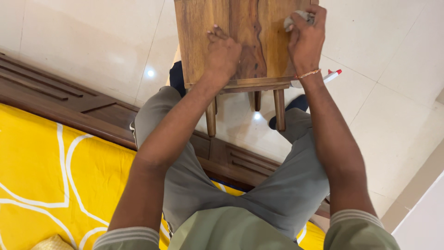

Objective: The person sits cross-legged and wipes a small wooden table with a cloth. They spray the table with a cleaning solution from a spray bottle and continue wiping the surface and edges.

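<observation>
A small wooden table [254,69] with a dark grain streak stands in front of my knees on the pale tiled floor. My left hand [222,53] rests flat on its top, fingers spread a little, holding nothing. My right hand [305,39] is closed on a crumpled grey cloth [296,18] and presses it against the tabletop near the right edge. An orange thread band circles my right wrist.
A white spray bottle with a red tip [332,75] lies on the floor just right of the table. I sit on a bed with a yellow patterned sheet [51,176] and a dark wooden frame [69,106]. A white wall corner [425,217] rises at the lower right.
</observation>
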